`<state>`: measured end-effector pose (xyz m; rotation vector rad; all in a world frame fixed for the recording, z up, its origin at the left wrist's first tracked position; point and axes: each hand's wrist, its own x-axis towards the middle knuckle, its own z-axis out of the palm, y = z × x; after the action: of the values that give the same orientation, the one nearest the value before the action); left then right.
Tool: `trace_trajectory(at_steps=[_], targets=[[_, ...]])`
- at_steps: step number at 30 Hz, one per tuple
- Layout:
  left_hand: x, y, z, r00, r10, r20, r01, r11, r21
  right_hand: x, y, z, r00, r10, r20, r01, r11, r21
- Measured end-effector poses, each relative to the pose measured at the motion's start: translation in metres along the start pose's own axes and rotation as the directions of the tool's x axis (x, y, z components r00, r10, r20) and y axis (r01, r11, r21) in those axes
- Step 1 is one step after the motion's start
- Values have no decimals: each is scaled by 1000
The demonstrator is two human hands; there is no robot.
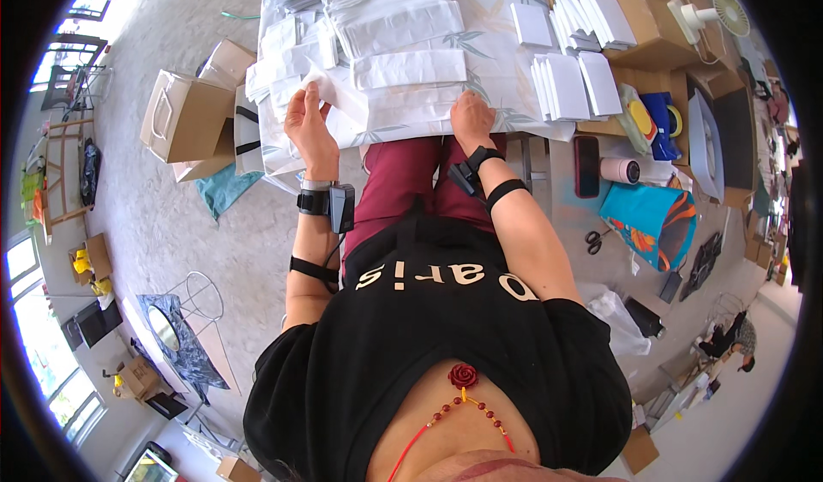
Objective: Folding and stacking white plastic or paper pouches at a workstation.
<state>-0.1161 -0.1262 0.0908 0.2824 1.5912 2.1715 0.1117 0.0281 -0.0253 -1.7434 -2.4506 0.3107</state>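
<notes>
My left hand point(310, 130) pinches the raised left end of a thin white paper sheet point(350, 109) at the near edge of the covered table. The lifted part bends up and over beside my fingertips. At the sheet's right end my right hand point(473, 122) is closed, its curled fingers on the paper edge; the exact grip is partly hidden. Just beyond lies a flat folded white paper strip point(410, 69). Farther back, overlapping white paper strips point(394, 23) form a broad pile. More white paper pieces point(291, 53) are heaped past my left hand.
White folded stacks point(561, 87) stand at the table's right. Beside it are a dark phone point(586, 166), a pink cylinder point(619, 170), a blue patterned bag point(651, 220) and scissors point(595, 241). Cardboard boxes point(193, 117) sit left of the table; a small fan point(720, 12) is far right.
</notes>
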Motion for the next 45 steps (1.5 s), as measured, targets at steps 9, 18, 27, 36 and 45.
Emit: trace_trajectory(at_steps=[9,18,27,36,45], targets=[[1,2,-2,1000,24,-9,-24,1000,-2,1,3,-9,1000,17,-13,-17,999,41],[0,-2,-4,1000,-6,9,6,1000,-30,7,0,-6,1000,23,15,-24,998,51],[1,2,-5,1000,5,6,-5,1000,-20,13,12,10,1000,-19,3,19,998,54],[-2,4,-2,1000,15,-15,-15,1000,-13,10,17,-2,995,-34,-91,42,995,86],[-2,4,0,1000,15,-12,-15,999,-33,14,18,18,995,-53,-84,56,998,37]])
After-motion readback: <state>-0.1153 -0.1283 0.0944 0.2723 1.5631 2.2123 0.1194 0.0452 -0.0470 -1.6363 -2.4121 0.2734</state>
